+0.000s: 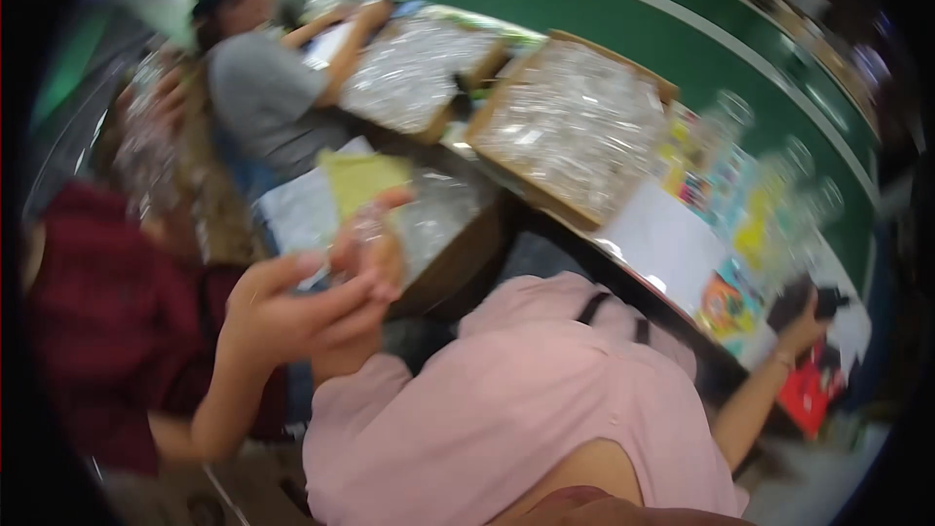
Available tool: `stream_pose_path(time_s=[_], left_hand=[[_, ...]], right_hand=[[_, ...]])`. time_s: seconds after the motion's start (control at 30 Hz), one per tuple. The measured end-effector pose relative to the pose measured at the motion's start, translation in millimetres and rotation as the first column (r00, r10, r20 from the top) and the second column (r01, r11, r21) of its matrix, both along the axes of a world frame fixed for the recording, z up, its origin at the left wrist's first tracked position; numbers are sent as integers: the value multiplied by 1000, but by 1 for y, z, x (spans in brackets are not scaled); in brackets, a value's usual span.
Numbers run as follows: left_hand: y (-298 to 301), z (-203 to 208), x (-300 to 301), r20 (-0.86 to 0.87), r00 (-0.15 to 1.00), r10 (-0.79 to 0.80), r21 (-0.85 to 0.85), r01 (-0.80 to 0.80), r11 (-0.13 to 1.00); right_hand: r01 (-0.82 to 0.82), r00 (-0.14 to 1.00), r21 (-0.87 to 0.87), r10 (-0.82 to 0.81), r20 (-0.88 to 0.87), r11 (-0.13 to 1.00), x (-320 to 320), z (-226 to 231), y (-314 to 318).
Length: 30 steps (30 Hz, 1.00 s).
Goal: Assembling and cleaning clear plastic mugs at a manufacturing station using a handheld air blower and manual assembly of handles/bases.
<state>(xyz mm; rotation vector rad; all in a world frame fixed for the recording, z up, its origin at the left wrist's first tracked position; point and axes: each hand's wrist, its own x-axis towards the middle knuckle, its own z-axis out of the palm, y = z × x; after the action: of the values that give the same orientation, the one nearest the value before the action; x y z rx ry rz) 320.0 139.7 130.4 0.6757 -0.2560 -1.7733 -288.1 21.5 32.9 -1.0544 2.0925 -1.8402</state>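
1. Your left hand (378, 258) is raised, its fingers partly bent. A small clear thing (368, 226) lies among them, blurred.
2. A co-worker's hand (297, 310) reaches in just left of and below your left fingers, overlapping them in view. You cannot tell from this which hand has hold of the clear thing, or whether the two hands touch.
3. That arm comes from a co-worker in a maroon top (107, 321), left of your left fingers.
4. Just beyond your left fingertips lies a yellow sheet (362, 178). Beside them, to the right, stands a cardboard box (458, 273) with clear, shiny items in it.
5. Well beyond those fingers, a co-worker in a grey shirt (261, 88) reaches past another filled tray.
6. Your right hand (801, 333) is far out to the right, its fingers bent at a dark object (791, 300). Blur hides how far they close and whether they grip it.
7. A red packet (813, 392) lies just below your right fingers; colourful printed sheets (729, 307) lie left of them, with a white sheet (664, 244) farther left.
8. Clear glass bottles (823, 203) stand beyond your right fingers.
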Motion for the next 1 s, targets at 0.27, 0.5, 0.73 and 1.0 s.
stream_pose_path(time_s=[0.27, 0.5, 0.73, 1.0], left_hand=[[-82, 26, -47, 261, 953, -153, -351, 241, 905], [-111, 38, -87, 414, 910, -13, -389, 190, 901], [-127, 41, -113, 459, 888, -26, -405, 235, 884], [-134, 36, -134, 537, 843, 34, -424, 235, 875]], right_hand=[[108, 967, 68, -89, -237, 992, -46, -59, -39], [128, 957, 91, -99, -272, 988, -41, -63, -35], [163, 953, 137, -121, -278, 977, -40, -59, -27], [83, 978, -148, -109, -175, 985, -10, -34, -7]])
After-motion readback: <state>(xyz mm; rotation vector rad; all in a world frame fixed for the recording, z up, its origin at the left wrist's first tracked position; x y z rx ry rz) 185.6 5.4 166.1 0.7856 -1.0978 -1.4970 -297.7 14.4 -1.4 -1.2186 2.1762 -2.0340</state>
